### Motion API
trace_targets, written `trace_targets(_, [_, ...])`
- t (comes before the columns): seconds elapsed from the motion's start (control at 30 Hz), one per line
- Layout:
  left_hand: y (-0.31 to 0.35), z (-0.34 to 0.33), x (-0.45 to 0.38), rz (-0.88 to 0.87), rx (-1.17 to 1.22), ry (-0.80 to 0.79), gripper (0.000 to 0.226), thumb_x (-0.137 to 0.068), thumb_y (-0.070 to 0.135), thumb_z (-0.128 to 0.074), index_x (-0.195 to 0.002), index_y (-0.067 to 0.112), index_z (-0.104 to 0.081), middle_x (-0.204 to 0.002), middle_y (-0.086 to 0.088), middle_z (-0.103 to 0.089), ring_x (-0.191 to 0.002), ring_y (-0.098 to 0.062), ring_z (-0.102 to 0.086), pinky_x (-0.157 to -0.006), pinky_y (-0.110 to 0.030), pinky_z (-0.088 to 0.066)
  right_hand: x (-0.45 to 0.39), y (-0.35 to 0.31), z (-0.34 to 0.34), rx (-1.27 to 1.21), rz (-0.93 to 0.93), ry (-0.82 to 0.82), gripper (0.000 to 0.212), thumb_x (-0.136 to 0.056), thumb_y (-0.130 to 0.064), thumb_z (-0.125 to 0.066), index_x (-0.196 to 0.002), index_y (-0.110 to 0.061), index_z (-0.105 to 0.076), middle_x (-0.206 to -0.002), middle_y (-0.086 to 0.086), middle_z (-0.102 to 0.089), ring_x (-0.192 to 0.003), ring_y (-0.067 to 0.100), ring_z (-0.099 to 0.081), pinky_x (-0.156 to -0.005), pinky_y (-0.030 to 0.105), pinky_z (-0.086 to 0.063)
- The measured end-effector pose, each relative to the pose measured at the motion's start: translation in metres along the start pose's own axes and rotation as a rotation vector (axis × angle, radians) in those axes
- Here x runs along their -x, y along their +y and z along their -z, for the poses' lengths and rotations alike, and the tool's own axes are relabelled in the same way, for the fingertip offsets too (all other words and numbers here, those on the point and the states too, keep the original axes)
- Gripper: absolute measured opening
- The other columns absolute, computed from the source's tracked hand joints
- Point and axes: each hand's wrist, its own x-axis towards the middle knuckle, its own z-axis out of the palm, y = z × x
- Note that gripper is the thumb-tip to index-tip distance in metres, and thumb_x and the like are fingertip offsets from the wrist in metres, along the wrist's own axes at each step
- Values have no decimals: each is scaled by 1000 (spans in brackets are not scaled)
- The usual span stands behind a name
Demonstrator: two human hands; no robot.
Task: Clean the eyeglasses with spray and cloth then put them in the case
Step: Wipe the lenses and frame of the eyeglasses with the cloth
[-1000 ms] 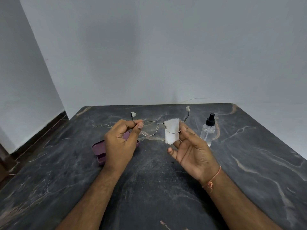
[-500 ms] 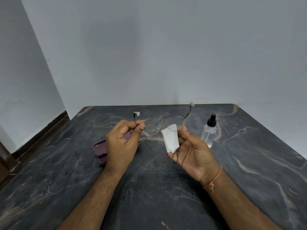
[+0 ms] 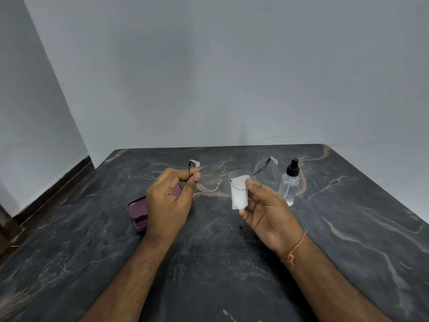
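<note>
Cloth (image 3: 239,192) now back over right lens, pinched by right hand (image 3: 267,212); left hand (image 3: 169,201) gripping eyeglasses (image 3: 210,181)

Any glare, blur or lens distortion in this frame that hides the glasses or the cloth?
Head view: soft, even light, no glare on the glasses; cloth and both hands sharp; wide-angle bending shows in the table edges and the wall corner; the bottle is clear but readable.
</note>
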Motion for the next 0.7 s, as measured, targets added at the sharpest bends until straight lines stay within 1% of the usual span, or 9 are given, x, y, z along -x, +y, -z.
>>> trace_targets(0.07, [-1,1,-1,4,-22,5,7,-99,12,-78,-101,7,-82,-96,4,-77,-95,-4,-74,-84,-21,-57,1,-1,0,-44,-25,-30,22,-97,-25,-69,-114,-12,-76,-105,8,-80,-78,18,-76,-55,26,-60])
trace_targets(0.17, [-1,2,-2,6,-38,7,11,-99,15,-77,-102,7,-83,-95,3,-77,-94,-3,-73,-83,-18,-56,1,-1,1,-99,-47,-94,32,-96,-34,-68,-117,-11,-75,-114,10,-79,-88,21,-77,-61,30,-63])
trace_targets(0.23, [-1,2,-2,6,-37,7,12,-99,16,-76,-102,7,-83,-95,3,-77,-95,-3,-73,-84,-17,-55,1,-2,1,-100,-33,-117,36,-94,-31,-70,-123,-10,-73,-118,10,-78,-93,22,-77,-63,31,-64])
trace_targets(0.33, [0,2,-2,14,-16,3,13,-99,17,-76,-104,7,-82,-97,3,-78,-96,-1,-73,-85,-15,-55,1,-2,2,-90,-17,-109,32,-92,-24,-72,-121,-11,-75,-115,11,-79,-90,20,-77,-62,30,-64])
trace_targets(0.47, [1,3,-2,21,-1,6,13,-99,18,-75,-106,10,-82,-100,5,-77,-99,1,-73,-87,-13,-55,1,-2,2,-61,5,-60,27,-89,-22,-74,-115,-14,-74,-109,9,-80,-87,18,-76,-59,27,-63])
trace_targets(0.57, [0,2,-1,-8,-14,9,10,-98,14,-77,-104,9,-82,-99,6,-77,-99,0,-74,-87,-15,-55,-1,-2,2,-62,39,-34,32,-89,-20,-74,-120,-15,-72,-113,9,-80,-90,17,-75,-62,27,-63])
trace_targets(0.7, [0,1,-1,-43,-25,-4,10,-97,11,-78,-105,8,-83,-99,7,-77,-100,0,-73,-88,-15,-55,-2,-2,3,-56,37,-23,31,-91,-21,-74,-122,-19,-72,-116,9,-79,-90,18,-76,-66,30,-61])
